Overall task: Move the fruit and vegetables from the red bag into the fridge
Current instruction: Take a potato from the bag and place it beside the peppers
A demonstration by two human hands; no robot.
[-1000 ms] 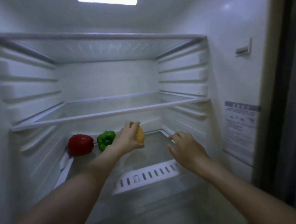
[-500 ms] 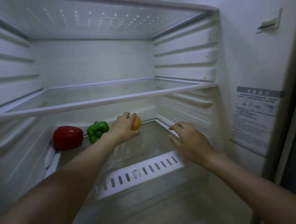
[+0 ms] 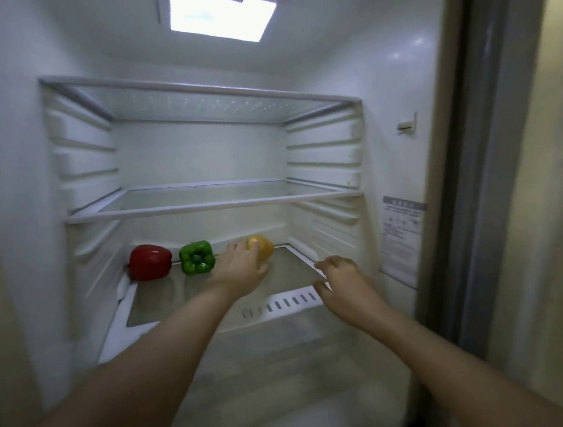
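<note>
Yellow pepper (image 3: 263,246) sits at back of bottom glass shelf (image 3: 289,274), right of green pepper (image 3: 197,262). Left hand (image 3: 242,268) wraps it from the front-left; right hand (image 3: 343,281), loosely curled and holding nothing, hovers nearer the door.

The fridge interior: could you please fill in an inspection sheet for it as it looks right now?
Surface: bottom glass shelf holds all the produce; middle shelf and top shelf hold nothing seen.
Job's things: red pepper at back left, green pepper beside it, yellow pepper to their right; the red bag is out of view.
Clutter: nothing seen.
Hands: left hand grips the yellow pepper at the shelf's back; right hand hovers near the shelf's front right corner, fingers loosely curled, holding nothing.
Cables: nothing seen.
Surroundings: ceiling light on; label on right wall.
</note>
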